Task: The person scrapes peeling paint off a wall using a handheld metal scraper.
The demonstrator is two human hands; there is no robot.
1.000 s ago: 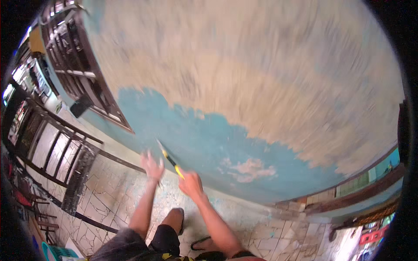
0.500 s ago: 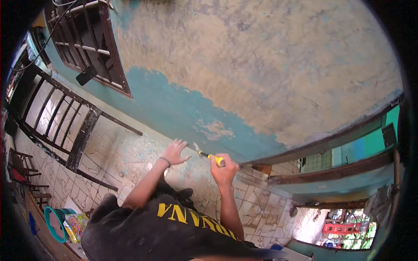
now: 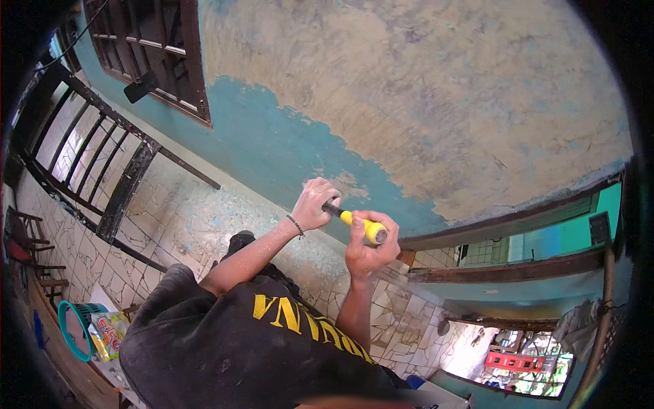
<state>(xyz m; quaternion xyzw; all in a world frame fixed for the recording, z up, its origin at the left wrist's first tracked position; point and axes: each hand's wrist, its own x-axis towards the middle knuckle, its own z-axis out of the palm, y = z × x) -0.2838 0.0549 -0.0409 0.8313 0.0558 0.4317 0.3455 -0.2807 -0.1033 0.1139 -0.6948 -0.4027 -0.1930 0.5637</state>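
Observation:
A hand tool with a thick yellow handle and black neck, apparently a scraper [image 3: 368,228], points away from me toward the wall [image 3: 293,150]. My right hand [image 3: 371,249] is closed around its yellow handle, thumb along the side. At the front, my left hand [image 3: 317,204] curls round the black neck and hides the blade. Both hands are in front of the lower wall, where blue-green paint meets a broad bare, beige-grey patch. A small bare spot [image 3: 351,184] shows in the paint just beyond the tool. Pale dust coats my left hand and forearm.
Paint flakes lie on the tiled floor [image 3: 204,218] along the wall's foot. A dark wooden gate-like frame [image 3: 126,187] stands at left, below a barred window [image 3: 153,61]. A teal basket [image 3: 68,330] is at lower left. A wooden-edged opening [image 3: 511,273] is at right.
My left hand, open with fingers spread before, has moved right and closed round the front of the tool. The right hand has risen slightly with the handle, and the view has shifted.

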